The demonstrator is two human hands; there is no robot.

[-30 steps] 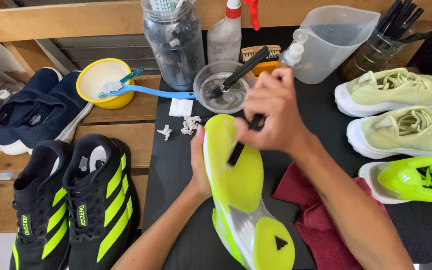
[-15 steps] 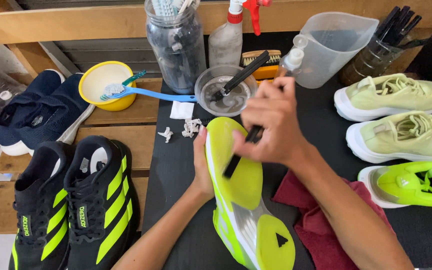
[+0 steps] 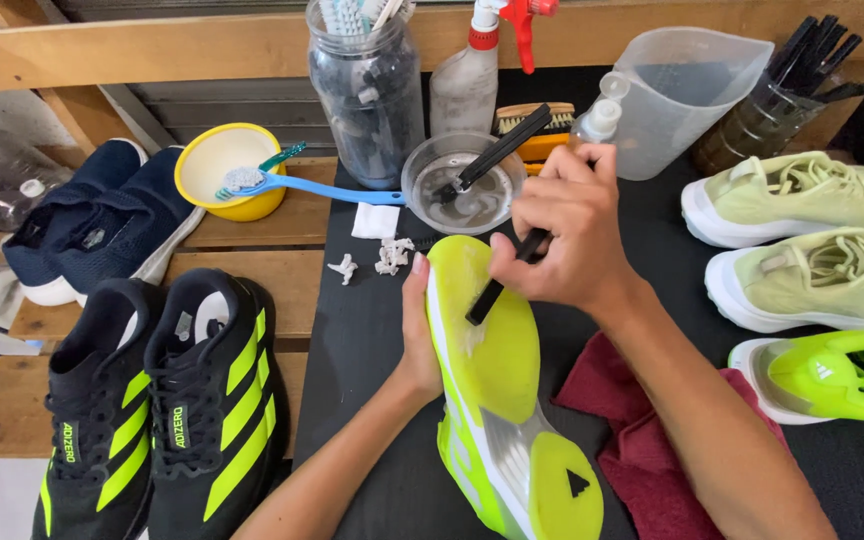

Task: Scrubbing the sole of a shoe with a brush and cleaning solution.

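Counter: a black mat (image 3: 352, 360) covers the middle and right of the counter; bare wooden slats (image 3: 252, 270) show at the left, with a wooden rail behind.
Measuring jug: a clear plastic jug (image 3: 687, 95) stands at the back right; what it holds cannot be told.
Glass jar: a tall jar (image 3: 367, 90) at the back is packed with brushes.
Dark holder: a container (image 3: 752, 125) at far right holds black-handled brushes.
Glass bowl: a round clear bowl (image 3: 462, 185) holds cloudy liquid and a black brush resting in it.
Yellow bowl: a small bowl (image 3: 217, 165) on the slats carries a blue-handled brush (image 3: 302, 185) across its rim.
Spray bottle: a bottle (image 3: 467, 75) with a red trigger stands beside the jar.
Neon shoe: the yellow-green shoe (image 3: 497, 380) lies sole up in the middle of the mat, between both hands.
Left hand: the left hand (image 3: 417, 340) is clasped on the shoe's left edge, steadying it.
Right hand: the right hand (image 3: 567, 235) is clenched around a black brush (image 3: 497, 285), whose tip touches the sole.
Cloth: a maroon cloth (image 3: 642, 440) lies just right of the shoe.
Other shoes: a black and green pair (image 3: 162, 410) and a navy pair (image 3: 87, 220) sit left; pale green shoes (image 3: 802, 200) sit right.
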